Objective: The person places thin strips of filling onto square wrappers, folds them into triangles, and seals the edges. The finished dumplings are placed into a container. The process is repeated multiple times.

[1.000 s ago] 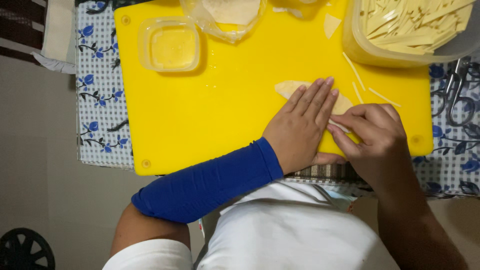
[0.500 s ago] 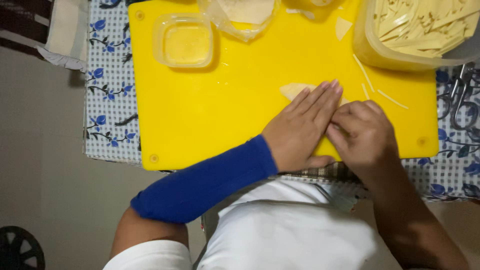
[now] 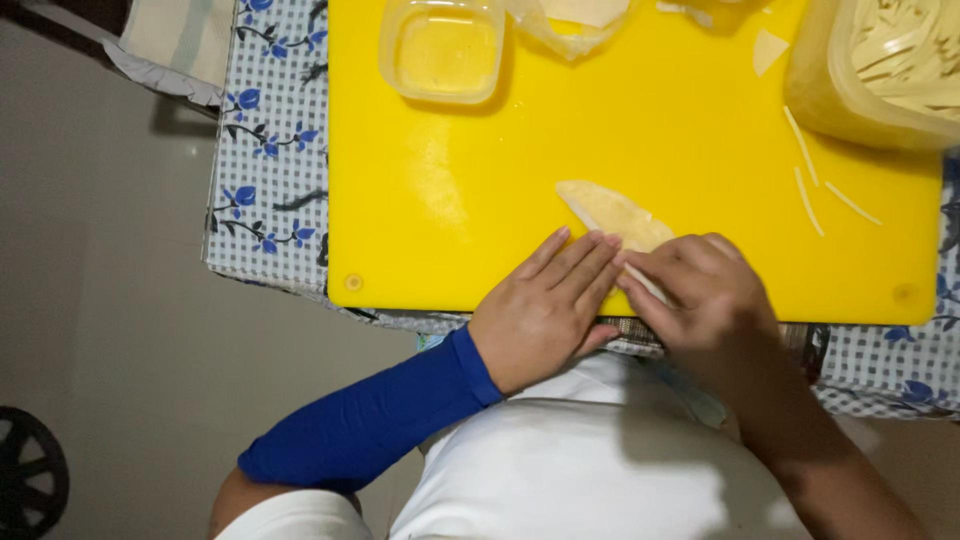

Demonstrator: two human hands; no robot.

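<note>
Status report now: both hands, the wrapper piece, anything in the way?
Left hand flat, right hand curled, both on pale wrapper piece. Piece lies on yellow board, partly covered. Loose strips off to the side, apart.

The near end of the pale, thin pastry sheet (image 3: 612, 212) disappears under the fingers of the left hand (image 3: 540, 312) and the right hand (image 3: 705, 300), so its full shape cannot be told. At the far right corner of the yellow plastic cutting board (image 3: 640, 120), the large translucent tub of pale strips (image 3: 885, 65) is cut off by the picture's edge. A clear plastic bag (image 3: 575, 22) at the far edge is also cropped. The right forearm runs out of the frame.
</note>
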